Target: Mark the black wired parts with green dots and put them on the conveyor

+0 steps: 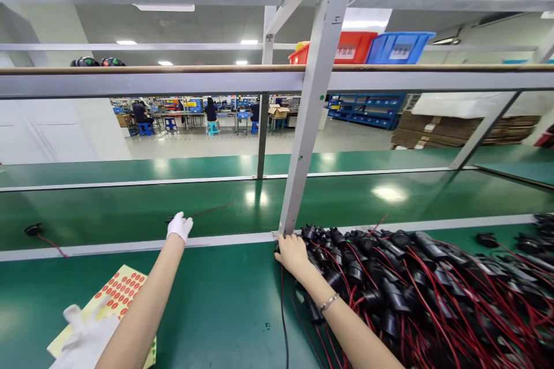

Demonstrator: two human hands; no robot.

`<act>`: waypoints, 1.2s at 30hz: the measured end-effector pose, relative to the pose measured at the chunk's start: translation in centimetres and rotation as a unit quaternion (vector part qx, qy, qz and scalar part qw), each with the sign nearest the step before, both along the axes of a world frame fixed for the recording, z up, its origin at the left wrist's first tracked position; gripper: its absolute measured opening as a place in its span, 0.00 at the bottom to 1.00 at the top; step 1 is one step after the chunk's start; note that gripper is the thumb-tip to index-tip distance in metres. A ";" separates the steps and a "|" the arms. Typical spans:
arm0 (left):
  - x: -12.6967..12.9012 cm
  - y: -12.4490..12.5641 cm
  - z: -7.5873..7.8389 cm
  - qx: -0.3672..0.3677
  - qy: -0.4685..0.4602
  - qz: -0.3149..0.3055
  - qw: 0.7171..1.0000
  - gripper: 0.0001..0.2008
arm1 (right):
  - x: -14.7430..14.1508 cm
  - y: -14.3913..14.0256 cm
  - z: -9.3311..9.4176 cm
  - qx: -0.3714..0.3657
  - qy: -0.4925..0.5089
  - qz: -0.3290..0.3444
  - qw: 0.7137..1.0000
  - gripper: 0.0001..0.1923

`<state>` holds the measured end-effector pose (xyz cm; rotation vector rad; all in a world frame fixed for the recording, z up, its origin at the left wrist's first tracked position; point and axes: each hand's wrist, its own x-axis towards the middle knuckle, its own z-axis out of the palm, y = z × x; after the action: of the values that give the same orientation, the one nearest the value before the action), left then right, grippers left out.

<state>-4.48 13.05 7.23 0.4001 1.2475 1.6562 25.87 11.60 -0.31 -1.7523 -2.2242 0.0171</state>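
The person leaned over the green table (pixel 216 311) with both arms stretched forward. The left hand (pixel 179 226), in a white glove, had reached out to the conveyor belt (pixel 108 213) beyond the table's pale edge strip. It rested on a small black part (pixel 170 219) trailing a thin red wire (pixel 212 208) to the right. The fingers were curled down over the part, but I could not tell whether they gripped it or only touched it.

The bare right hand (pixel 292 255), a thin bracelet (pixel 329 302) on the wrist, lay at the near left edge of a big pile of black connectors with red wires (pixel 415 294). That pile covered the right side of the table. The fingers were bent into the nearest pieces, just beside the foot of a slanted metal post (pixel 314 104); I could not make out whether they closed on any 1 piece.

Near the left forearm lay a yellow sheet of red round stickers (pixel 121 291), and a loose white glove (pixel 84 337) sat partly on top of it. Far left on the belt lay another black part with a red wire (pixel 33 230), well apart from the hands. On the shelf overhead stood a red bin (pixel 350 47) and a blue bin (pixel 398 47) side by side. People sat working at benches in the distance.
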 end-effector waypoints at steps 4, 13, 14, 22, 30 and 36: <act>3.9 -2.8 -2.1 -0.005 0.003 -0.141 0.990 0.14 | 0.3 -1.4 1.7 0.031 0.054 0.093 0.994 0.16; 13.3 -13.9 -0.1 0.179 -0.011 -0.503 0.845 0.25 | 1.8 -10.9 7.1 0.178 0.188 0.313 0.914 0.29; 13.3 -14.5 0.6 0.192 0.010 -0.513 0.837 0.24 | 2.0 -11.7 7.7 0.201 0.197 0.318 0.905 0.31; 13.2 -16.6 3.3 0.153 0.195 -0.490 0.836 0.07 | 3.1 -15.4 10.2 0.300 0.170 0.334 0.877 0.22; 14.1 -17.8 3.0 0.129 0.345 -0.395 0.842 0.12 | 3.2 -16.5 11.9 0.313 0.077 0.334 0.885 0.16; 14.7 -18.5 2.5 0.132 0.414 -0.339 0.834 0.09 | 3.4 -16.3 10.4 0.309 0.075 0.350 0.881 0.19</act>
<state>10.27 -5.50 9.69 1.6640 1.2267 1.0137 29.27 -4.67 10.10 -0.5585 -2.2680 -0.3434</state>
